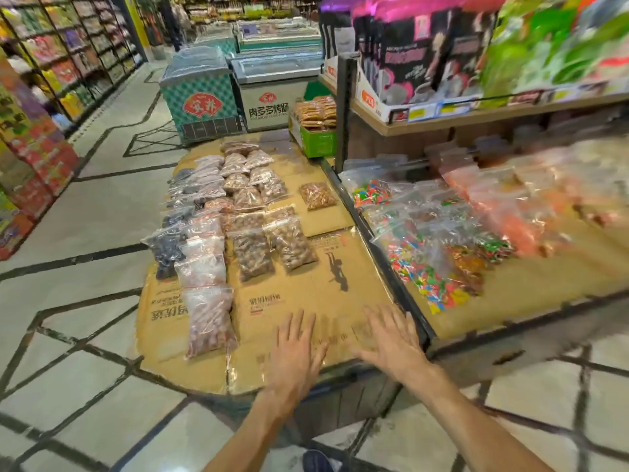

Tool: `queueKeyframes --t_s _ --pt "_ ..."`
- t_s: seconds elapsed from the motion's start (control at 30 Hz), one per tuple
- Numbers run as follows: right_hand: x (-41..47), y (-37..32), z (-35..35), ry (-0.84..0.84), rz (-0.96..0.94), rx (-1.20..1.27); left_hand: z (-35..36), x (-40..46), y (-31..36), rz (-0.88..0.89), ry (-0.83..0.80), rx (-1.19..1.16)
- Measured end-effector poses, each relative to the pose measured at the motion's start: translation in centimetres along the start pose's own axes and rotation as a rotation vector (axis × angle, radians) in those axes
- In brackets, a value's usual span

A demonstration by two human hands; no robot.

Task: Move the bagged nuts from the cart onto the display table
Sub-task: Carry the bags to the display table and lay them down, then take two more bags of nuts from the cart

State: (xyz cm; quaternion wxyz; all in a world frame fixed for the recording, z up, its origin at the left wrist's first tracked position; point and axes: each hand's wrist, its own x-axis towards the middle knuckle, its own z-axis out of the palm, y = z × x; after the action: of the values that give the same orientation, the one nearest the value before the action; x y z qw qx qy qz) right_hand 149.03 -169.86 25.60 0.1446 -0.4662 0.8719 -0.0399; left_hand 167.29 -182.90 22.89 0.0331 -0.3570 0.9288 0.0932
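— Both forearms reach forward from the bottom edge; where do the hands end up?

— Left hand (297, 349) and right hand (391, 338) lie side by side over the near end of the cardboard (340, 267) that covers the low worktop (340, 403). On both, the fingers are straight and spread, palms down, holding nothing. Whether they press on the cardboard or hang just above it, I cannot tell.

— And the bagged nuts?

— Clear bags of nuts (252, 216) lie in rows on the cardboard, mostly on its left half, running from near the left hand to the far end. One long bag of reddish nuts (209, 321) lies just left of the left hand. Two bags of brown nuts (272, 247) sit side by side near the middle. One small bag (316, 195) lies apart, on the right side toward the far end.

— What is to the right?

— Touching the worktop stands a wooden shelf (510, 301) with bags of colourful sweets (425, 267) on its lower level, and dark and green packets on the level above, blurred.

— Beyond?

— Two chest freezers (238, 93) stand past the far end, and stocked racks (68, 63) line the tiled floor (85, 216) on the left.
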Motion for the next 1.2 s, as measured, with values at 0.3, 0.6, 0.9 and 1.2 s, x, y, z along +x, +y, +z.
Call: queueKeyframes --t_s 0.3,0.6,0.9,1.2 --pt "-16.3 13.1 0.4 0.034 0.331 0.071 2.9 -6.0 15.8 0.312 -0.065 -0.029" --pt "-28.7 30.4 0.2 0.127 0.639 0.198 5.4 -6.0 37.1 0.637 -0.141 -0.033" --pt "-40.2 51.7 -1.5 0.194 0.889 0.253 9.8 -6.0 64.4 0.901 -0.175 -0.014" --pt "-47.6 69.8 -4.7 0.221 1.15 0.21 13.4 -3.9 87.1 1.121 -0.214 -0.041"
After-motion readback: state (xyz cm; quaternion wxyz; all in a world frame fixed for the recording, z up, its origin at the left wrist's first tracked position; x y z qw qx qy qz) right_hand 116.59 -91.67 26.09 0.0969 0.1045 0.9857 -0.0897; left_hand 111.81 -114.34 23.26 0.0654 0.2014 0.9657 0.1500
